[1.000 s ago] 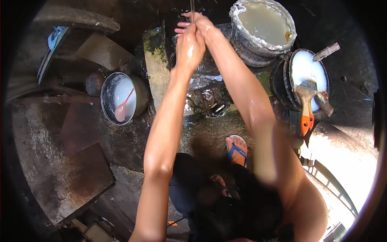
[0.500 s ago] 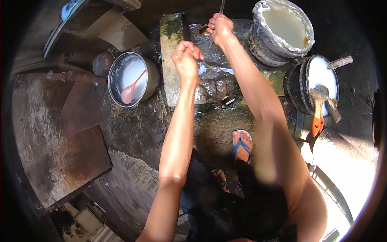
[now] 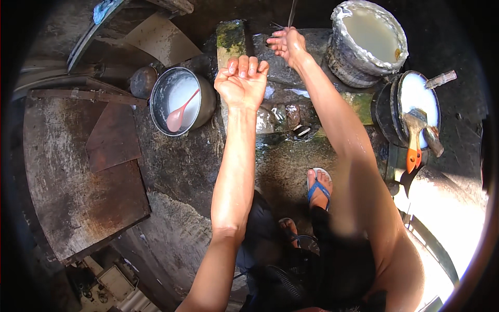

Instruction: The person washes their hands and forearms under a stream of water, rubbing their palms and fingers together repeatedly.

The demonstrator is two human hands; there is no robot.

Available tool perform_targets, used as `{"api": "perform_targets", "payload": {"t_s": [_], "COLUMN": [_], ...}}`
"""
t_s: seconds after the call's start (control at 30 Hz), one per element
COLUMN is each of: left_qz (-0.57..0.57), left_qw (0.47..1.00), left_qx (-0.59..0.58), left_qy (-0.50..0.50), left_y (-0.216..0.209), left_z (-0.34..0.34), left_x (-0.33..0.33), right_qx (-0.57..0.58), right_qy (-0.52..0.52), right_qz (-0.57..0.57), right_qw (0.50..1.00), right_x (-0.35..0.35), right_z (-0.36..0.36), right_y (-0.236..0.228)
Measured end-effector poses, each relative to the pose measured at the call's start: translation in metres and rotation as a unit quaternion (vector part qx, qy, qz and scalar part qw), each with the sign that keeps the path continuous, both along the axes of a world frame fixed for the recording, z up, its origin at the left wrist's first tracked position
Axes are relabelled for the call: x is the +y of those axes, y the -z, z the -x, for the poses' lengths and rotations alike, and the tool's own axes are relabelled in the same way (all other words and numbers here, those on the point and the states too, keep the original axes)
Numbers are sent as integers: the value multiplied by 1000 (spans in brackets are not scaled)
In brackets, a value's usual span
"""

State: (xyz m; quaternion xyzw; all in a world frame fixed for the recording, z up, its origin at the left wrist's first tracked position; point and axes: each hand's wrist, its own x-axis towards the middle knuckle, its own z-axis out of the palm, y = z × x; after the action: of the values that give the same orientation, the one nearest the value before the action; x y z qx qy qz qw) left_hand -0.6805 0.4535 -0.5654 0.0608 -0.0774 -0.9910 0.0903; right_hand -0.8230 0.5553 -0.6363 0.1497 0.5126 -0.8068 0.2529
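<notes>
My left hand (image 3: 243,86) is turned palm up over the wet stone ledge (image 3: 232,39), its fingers bent at the tips and a little apart, with nothing in it. Farther off and to the right, my right hand (image 3: 291,46) reaches out with its fingers spread, also bare. A thin clear stream (image 3: 292,13), which looks like running water, comes down at the right wrist, and small splashes show beside it. Both hands and forearms look wet. Below them lie wet broken bricks (image 3: 292,115) and stones in the ledge.
On the left stands a metal pot (image 3: 206,101) of whitish liquid with a pink ladle (image 3: 175,119). At right are a crusted bucket (image 3: 348,65) of cloudy liquid and a dark bucket (image 3: 383,117) of white liquid, with an orange-handled brush (image 3: 414,140) across it. Rusty sheets (image 3: 78,171) lie left.
My left hand has uncurled from a loose fist and turned palm up. My right hand has opened from a closed grip, the stream now meeting its wrist. The view has shifted slightly.
</notes>
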Motion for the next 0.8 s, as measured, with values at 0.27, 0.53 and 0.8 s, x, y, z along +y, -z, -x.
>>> {"api": "perform_targets", "payload": {"t_s": [0.27, 0.53, 0.8], "left_qz": [-16, 74, 171], "left_qw": [999, 990, 973], "left_qx": [-20, -123, -143], "left_qy": [20, -11, -69], "left_y": [-5, 13, 3], "left_z": [0, 8, 6], "left_x": [-3, -16, -12], "right_qx": [184, 79, 0], "right_qy": [-23, 21, -48], "right_qz": [-138, 293, 458], "right_qw": [973, 953, 888], "right_x": [-3, -8, 16], "right_z": [-48, -91, -84], "right_y": [-3, -71, -69]}}
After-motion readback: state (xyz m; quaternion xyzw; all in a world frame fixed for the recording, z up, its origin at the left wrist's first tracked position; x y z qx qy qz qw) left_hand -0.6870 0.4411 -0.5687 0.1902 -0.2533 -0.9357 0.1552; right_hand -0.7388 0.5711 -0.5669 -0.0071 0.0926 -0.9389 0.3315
